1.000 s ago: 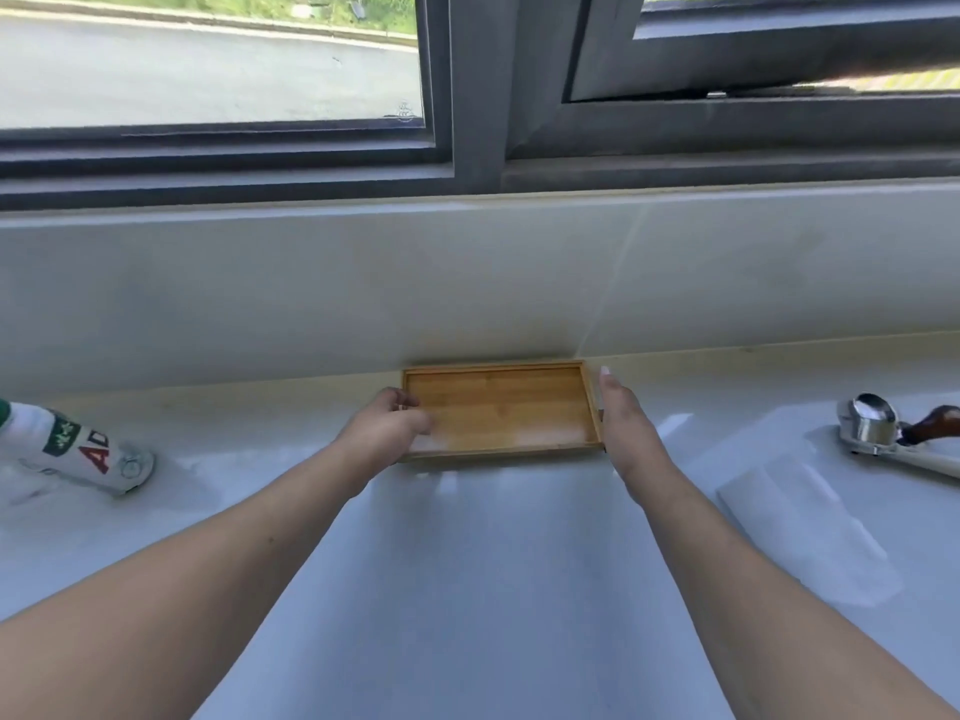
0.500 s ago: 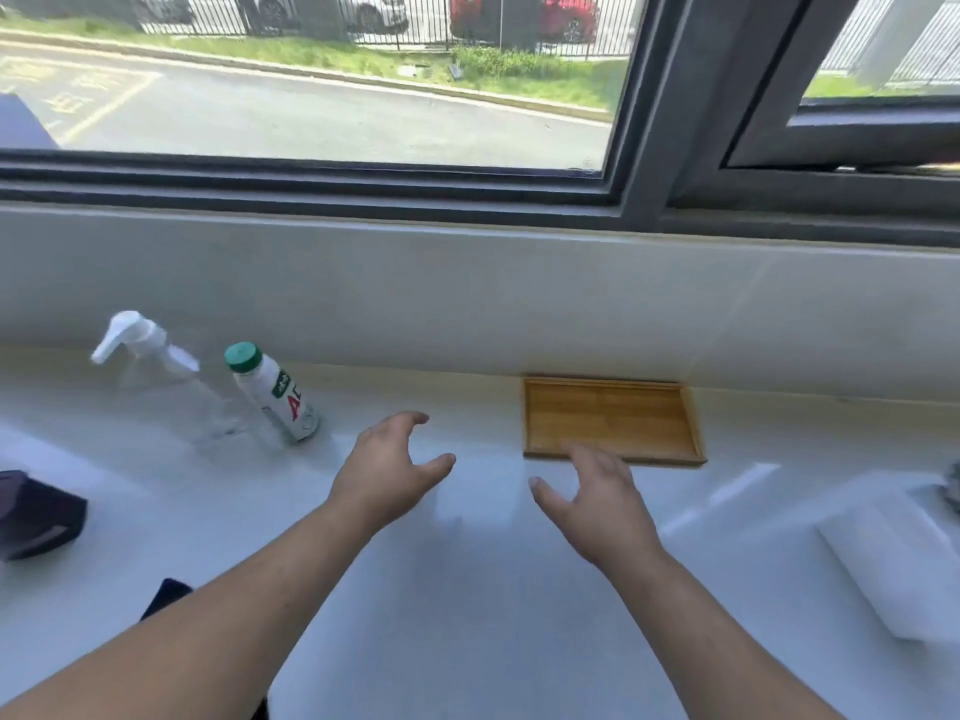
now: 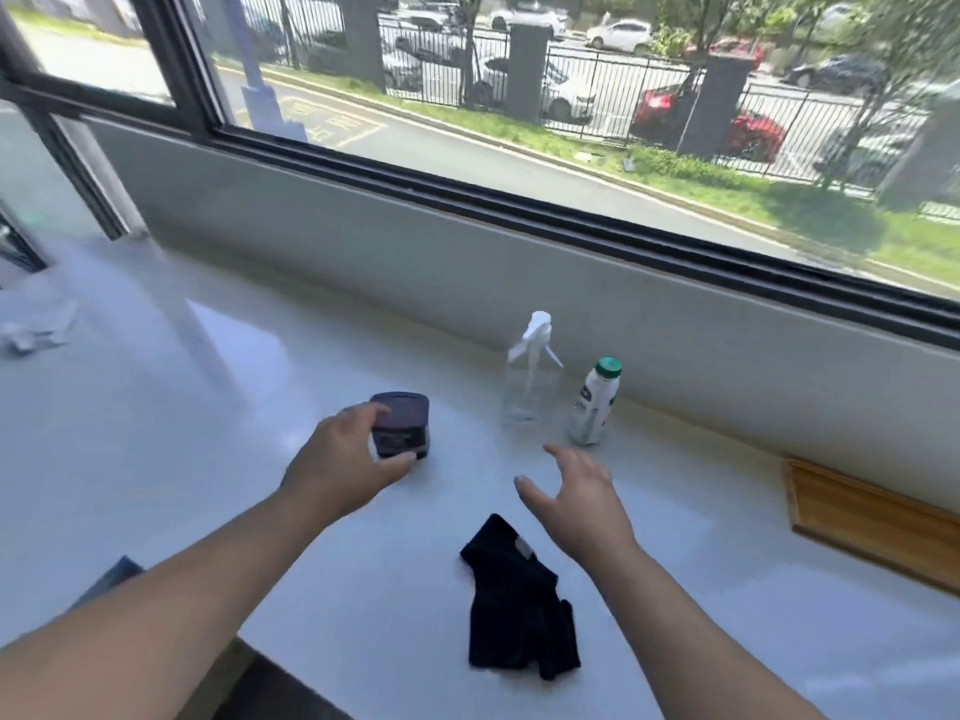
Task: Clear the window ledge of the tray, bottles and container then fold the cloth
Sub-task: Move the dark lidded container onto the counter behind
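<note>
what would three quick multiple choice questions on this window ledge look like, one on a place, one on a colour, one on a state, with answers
1. Where is the wooden tray?
A. far right on the ledge
B. between the two bottles
C. under the cloth

2. What colour is the cap on the white bottle?
A. red
B. green
C. black

3. What is the left hand doing?
A. lying flat on the ledge
B. closing around the dark container
C. lifting the cloth

Answers:
1 A, the tray lies at the right edge of the view, apart from the spray bottle and the white bottle.
2 B, the cap is green.
3 B, thumb and fingers wrap the container, while the black cloth lies crumpled and untouched near the open right hand.
</note>
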The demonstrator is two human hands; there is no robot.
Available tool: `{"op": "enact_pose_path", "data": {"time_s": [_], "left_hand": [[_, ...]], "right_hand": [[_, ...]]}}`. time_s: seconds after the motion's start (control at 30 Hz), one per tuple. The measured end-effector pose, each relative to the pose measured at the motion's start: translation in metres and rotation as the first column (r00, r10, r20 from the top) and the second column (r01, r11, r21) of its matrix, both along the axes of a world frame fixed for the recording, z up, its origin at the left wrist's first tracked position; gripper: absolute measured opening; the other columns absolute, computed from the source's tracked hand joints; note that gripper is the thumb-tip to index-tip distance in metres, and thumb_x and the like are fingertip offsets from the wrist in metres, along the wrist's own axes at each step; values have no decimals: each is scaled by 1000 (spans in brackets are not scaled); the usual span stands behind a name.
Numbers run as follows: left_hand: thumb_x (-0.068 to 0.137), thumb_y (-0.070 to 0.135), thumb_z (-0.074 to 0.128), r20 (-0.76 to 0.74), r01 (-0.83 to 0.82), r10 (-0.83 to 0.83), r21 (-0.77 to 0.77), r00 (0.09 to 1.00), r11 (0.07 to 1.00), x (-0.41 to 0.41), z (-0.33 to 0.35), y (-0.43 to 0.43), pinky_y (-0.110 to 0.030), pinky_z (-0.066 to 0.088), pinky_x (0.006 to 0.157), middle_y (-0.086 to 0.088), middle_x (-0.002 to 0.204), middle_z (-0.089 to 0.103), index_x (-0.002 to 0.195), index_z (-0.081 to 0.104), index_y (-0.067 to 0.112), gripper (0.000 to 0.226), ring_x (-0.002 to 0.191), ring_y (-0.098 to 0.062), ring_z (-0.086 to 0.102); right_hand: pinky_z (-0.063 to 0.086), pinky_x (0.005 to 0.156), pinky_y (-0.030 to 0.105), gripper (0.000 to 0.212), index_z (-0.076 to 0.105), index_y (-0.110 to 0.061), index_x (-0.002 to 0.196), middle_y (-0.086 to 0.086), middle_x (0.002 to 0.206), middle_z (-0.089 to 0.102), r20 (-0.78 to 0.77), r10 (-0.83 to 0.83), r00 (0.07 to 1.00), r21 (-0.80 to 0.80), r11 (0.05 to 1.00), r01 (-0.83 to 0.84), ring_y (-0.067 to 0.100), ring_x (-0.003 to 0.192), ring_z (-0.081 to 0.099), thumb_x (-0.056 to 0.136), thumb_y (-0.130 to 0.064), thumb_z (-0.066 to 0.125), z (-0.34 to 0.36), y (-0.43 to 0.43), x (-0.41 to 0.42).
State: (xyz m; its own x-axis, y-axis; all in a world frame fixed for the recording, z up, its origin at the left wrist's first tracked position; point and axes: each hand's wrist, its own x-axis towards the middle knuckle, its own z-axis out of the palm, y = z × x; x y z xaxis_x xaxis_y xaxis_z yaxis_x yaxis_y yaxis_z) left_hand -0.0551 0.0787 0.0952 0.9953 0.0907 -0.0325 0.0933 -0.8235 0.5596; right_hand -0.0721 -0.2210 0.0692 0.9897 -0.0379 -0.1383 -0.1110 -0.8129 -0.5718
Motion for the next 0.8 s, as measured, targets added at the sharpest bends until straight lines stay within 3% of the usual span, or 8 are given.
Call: {"op": "enact_pose_path", "data": {"time_s": [0.23, 0.57, 0.8], "left_hand": [[80, 62, 74, -5, -89, 89, 34, 996, 995, 10, 6, 91, -35, 46, 91, 12, 153, 48, 145, 47, 34, 76, 135, -15, 45], [78, 61, 73, -117, -17, 24, 57, 993, 998, 79, -39, 73, -33, 43, 90, 19, 156, 41, 147, 43, 37, 79, 140, -9, 37], [68, 51, 81, -205, 134, -120, 54, 971, 989, 131, -76, 48, -30, 47, 88, 16, 141, 51, 144, 46, 32, 86, 124, -11, 51]], "right_hand": [[37, 114, 39, 72, 43, -28, 153, -4, 154, 47, 14, 82, 997, 38, 996, -82, 20, 144, 35, 91, -62, 58, 9, 101, 31], [39, 109, 38, 69, 44, -28, 151, -6, 154, 47, -90, 58, 994, 156, 987, -43, 18, 145, 33, 92, -60, 58, -53, 126, 108], [46, 97, 36, 64, 45, -31, 150, -5, 152, 50, -237, 63, 969, 282, 959, 7, 18, 131, 52, 92, -57, 57, -96, 136, 145]]}}
